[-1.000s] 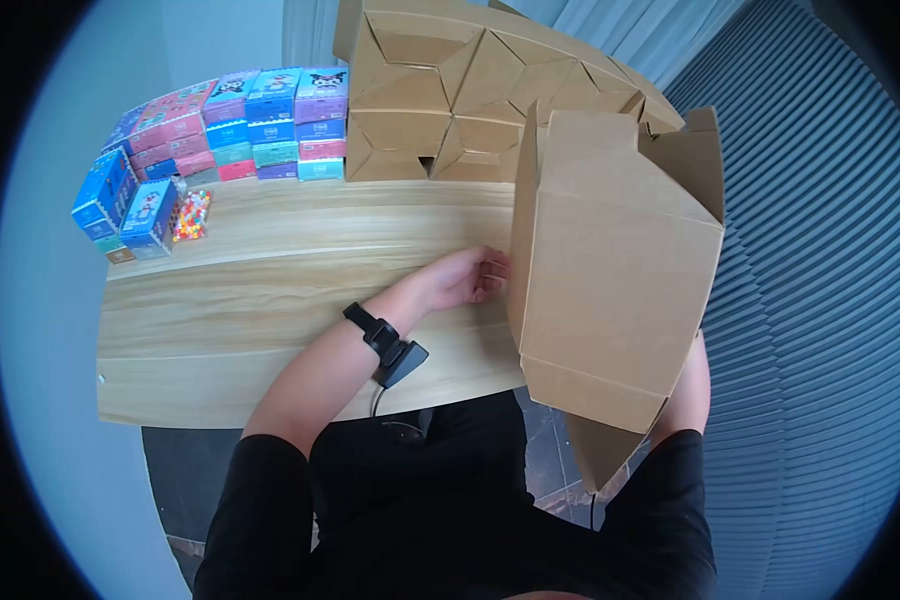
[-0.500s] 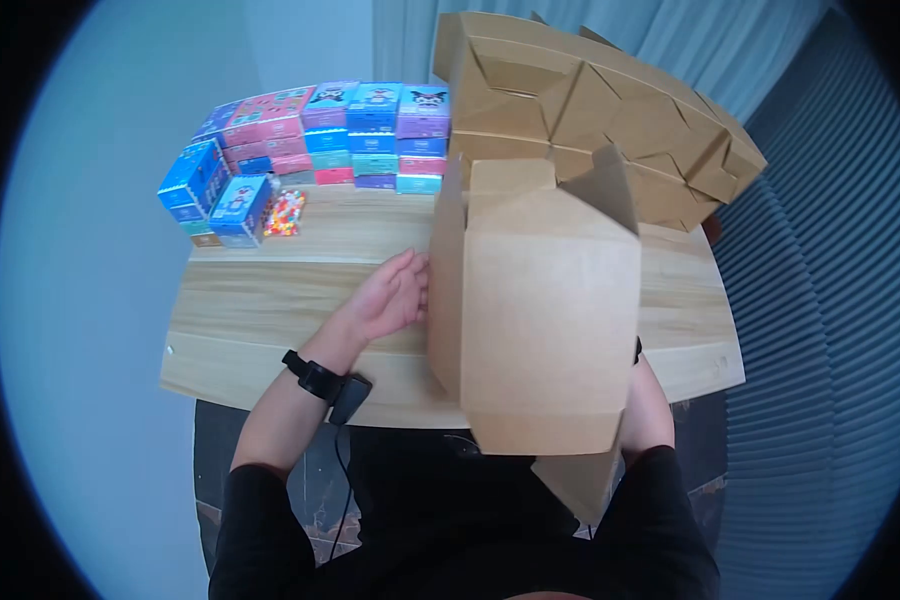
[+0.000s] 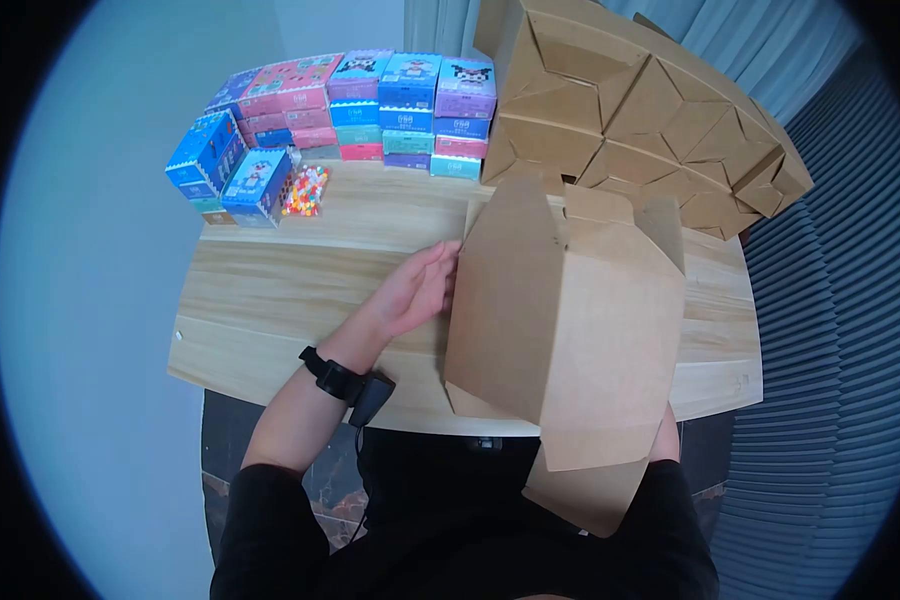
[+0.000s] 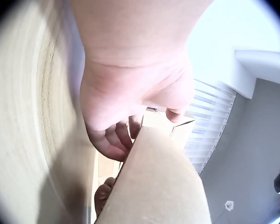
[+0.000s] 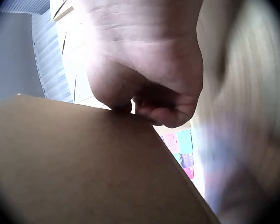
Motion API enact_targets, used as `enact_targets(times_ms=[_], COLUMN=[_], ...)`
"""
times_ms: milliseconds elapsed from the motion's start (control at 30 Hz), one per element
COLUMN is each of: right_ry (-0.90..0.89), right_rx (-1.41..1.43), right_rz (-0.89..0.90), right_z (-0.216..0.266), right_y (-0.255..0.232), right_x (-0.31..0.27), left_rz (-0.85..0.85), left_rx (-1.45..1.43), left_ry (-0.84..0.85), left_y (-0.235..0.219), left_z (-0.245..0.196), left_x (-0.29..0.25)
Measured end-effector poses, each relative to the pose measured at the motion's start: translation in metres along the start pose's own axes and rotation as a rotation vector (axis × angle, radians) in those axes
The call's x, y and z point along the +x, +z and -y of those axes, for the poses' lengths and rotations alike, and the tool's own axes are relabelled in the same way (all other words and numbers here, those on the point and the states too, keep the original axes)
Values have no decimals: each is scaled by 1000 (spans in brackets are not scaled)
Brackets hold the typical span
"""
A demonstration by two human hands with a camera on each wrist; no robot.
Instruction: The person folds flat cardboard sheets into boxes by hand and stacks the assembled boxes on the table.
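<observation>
An open brown cardboard box [image 3: 615,330], its flaps spread, stands tilted over the table in front of me. My left hand [image 3: 420,288] is at the box's left edge. The left wrist view shows that hand [image 4: 135,98] with fingers curled at the cardboard's edge and the thumb on the other side. Behind the box, my right hand is hidden in the head view; only its forearm [image 3: 667,435] shows. Seen from the right wrist, the right hand [image 5: 149,79] pinches the edge of the box [image 5: 84,163] between thumb and curled fingers.
Stacked brown cartons [image 3: 660,115] stand at the back right. Left of them are stacks of small colourful boxes [image 3: 410,105], with a clear bag of bright beads [image 3: 307,192] in front. The wooden table [image 3: 270,290] has a curved front edge; ribbed curtain [image 3: 810,330] hangs at the right.
The cardboard box has moved left relative to the stacked cartons and turned, so its left side now faces me more. My left hand has stayed by its left edge. The head view has shifted.
</observation>
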State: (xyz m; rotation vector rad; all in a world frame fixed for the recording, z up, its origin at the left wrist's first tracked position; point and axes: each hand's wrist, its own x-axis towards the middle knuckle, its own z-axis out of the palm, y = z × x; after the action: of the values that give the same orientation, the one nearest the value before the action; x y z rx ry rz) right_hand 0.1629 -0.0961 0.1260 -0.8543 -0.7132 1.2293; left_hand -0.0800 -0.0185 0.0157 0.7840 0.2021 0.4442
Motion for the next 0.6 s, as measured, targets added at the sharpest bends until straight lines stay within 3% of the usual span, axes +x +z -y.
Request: enact_targets(times_ms=[133, 233, 467, 533, 600], right_ry=[69, 101, 134, 140, 142], right_rx=[3, 22, 13, 16, 17], right_rz=[1, -12, -21, -21, -27], right_z=[-18, -30, -32, -34, -33], right_y=[1, -2, -19, -24, -32], right_x=[0, -4, -2, 1, 3], left_rz=[-16, 15, -29, -140, -148], left_rx=[-27, -15, -91, -47, -66], left_ry=[189, 207, 111, -16, -59], left_y=[9, 10, 1, -2, -5], left_z=[-6, -7, 0, 4, 5], left_x=[3, 2, -6, -8, -7])
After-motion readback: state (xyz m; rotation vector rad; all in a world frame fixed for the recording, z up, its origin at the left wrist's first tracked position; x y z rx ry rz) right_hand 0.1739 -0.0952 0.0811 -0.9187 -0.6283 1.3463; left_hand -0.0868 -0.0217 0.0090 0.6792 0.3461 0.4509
